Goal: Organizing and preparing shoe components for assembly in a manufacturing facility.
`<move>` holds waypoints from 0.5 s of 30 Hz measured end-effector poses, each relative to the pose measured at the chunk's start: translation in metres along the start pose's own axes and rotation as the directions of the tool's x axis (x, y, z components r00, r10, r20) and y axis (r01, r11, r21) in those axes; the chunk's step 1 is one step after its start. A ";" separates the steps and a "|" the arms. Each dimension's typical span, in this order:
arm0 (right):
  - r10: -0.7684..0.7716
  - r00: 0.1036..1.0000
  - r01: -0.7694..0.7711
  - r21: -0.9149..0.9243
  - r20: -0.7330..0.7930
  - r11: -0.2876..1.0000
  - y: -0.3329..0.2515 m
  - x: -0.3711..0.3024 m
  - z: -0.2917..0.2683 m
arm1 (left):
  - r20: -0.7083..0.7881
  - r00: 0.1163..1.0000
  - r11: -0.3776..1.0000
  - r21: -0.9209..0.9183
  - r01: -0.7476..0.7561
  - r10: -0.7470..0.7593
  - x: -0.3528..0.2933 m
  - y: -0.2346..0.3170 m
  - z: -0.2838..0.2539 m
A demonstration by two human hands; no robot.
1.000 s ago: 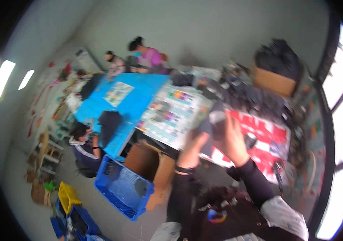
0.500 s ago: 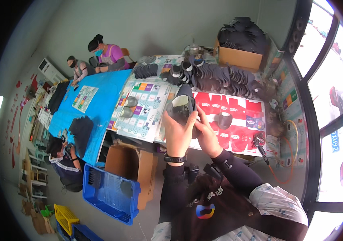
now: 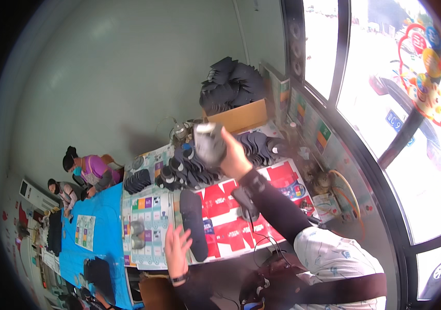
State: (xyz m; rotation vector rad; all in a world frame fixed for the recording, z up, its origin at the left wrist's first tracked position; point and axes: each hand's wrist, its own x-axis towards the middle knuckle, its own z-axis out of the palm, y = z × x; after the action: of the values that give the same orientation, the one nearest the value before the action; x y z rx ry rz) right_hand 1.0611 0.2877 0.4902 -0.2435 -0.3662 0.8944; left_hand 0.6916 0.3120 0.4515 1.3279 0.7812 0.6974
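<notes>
My right hand (image 3: pixel 235 159) is raised over the far part of the table, closed around a blurred curved grey piece (image 3: pixel 210 143) with a pale end; its exact kind is unclear. Below and to the left, my left hand (image 3: pixel 177 248) has its fingers spread and holds nothing. Just right of that hand, a long dark grey strip-like piece (image 3: pixel 193 225) with rounded ends lies flat at the edge of a red printed sheet (image 3: pixel 223 206). Beyond my right hand, rows of curved dark pieces (image 3: pixel 254 144) overlap one another. My right forearm partly hides another dark piece (image 3: pixel 249 209).
A cardboard box (image 3: pixel 241 118) heaped with dark pieces stands at the back. Two rounded grey pieces (image 3: pixel 137 235) lie at the left. An orange hose (image 3: pixel 357 194) curves by the window wall. Two people sit by the blue tabletop (image 3: pixel 99 217); another is low at the left.
Both hands were together on a dark piece with a pale patch. They have parted, my right hand rising with a grey piece. A long dark piece now lies on the table. The view has swung right.
</notes>
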 end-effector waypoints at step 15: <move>-0.639 0.643 0.382 -0.546 -0.422 0.746 -0.185 0.472 -0.171 | -0.437 0.756 0.870 -0.321 0.375 -0.487 -0.066 -0.119 -0.070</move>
State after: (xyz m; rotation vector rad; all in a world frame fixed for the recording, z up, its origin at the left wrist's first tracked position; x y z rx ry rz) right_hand 1.5320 0.5410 0.4986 -0.7526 -0.0158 0.1058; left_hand 0.5970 0.2834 0.3343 0.7121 1.3520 0.7336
